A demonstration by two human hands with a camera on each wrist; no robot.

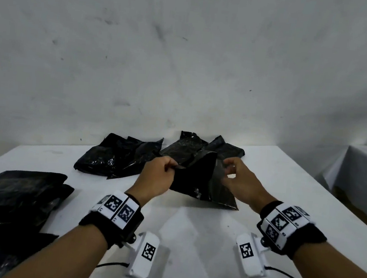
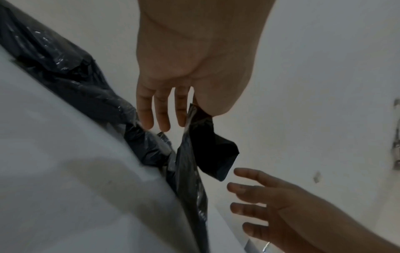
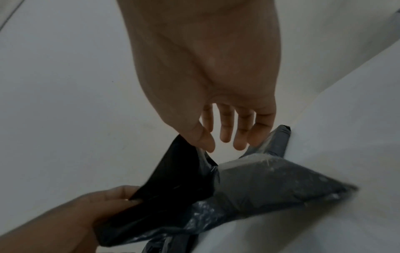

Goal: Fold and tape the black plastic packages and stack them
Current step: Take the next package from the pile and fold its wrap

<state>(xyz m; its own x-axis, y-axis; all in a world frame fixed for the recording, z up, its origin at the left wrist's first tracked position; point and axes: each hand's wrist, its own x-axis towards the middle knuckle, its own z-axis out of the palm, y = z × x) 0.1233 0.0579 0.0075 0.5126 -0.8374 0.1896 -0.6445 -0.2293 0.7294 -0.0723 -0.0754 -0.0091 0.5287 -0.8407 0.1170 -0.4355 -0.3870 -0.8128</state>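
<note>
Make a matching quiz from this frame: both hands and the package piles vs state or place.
1. left hand
2. right hand
3. package in front
4. pile of packages

a. on the table's left edge
b. open, fingers spread, gripping nothing
c. pinches a flap
d. partly lifted between the hands

Pairs: 1-c, 2-b, 3-d, 4-a

On the table (image 1: 190, 241), one package (image 1: 205, 182) lies centre, loose ones (image 1: 117, 154) behind-left, a stack (image 1: 13, 200) near-left.
</note>
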